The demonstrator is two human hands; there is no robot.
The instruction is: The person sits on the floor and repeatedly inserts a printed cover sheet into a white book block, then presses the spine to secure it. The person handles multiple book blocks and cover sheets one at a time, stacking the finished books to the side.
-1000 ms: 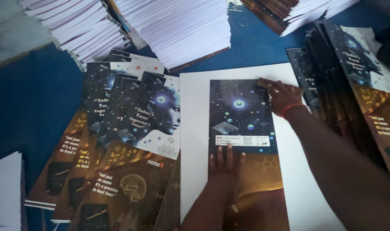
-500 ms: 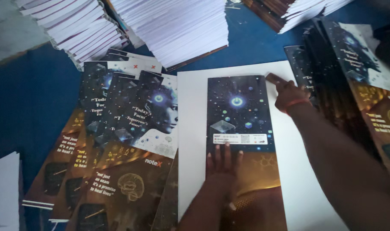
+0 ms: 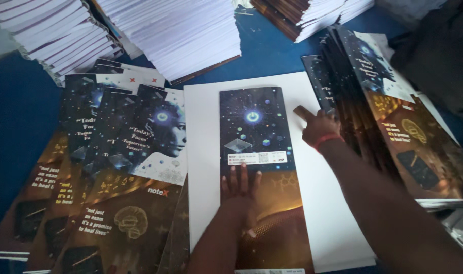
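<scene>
Under left hand [image 3: 240, 189] folded dark cover [image 3: 257, 147], right hand [image 3: 318, 127] just beside

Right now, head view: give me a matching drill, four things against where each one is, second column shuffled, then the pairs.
1. left hand
2. right hand
3. folded dark cover
4. white page stacks

A. far edge of the blue surface
B. lying on the white sheet
C. pressed flat on the cover's lower half
D. at the fanned covers on the right

Pairs: 1-C, 2-D, 3-B, 4-A
</scene>
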